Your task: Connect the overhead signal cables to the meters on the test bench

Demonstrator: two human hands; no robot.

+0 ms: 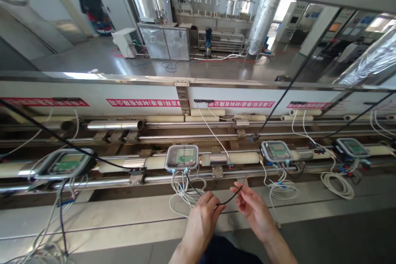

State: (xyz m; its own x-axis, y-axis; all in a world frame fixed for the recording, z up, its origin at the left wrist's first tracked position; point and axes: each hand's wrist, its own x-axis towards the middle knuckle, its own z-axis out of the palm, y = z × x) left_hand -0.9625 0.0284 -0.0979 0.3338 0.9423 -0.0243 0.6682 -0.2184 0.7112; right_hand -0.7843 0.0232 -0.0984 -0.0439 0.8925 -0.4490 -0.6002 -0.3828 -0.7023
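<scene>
- Head view: left hand [202, 218] and right hand [252, 208] each pinch a thin black wire [227, 201] stretched between them, above the table [93, 214].
- The wire runs up to the middle meter [182, 158], beside coiled white cables [185, 189].

Illumination is bright and even, from ceiling fixtures and far windows [286, 6]. Glare marks the polished floor [93, 55]. Wide-angle distortion curves the edges. Focus is sharp; shadows are soft.
</scene>
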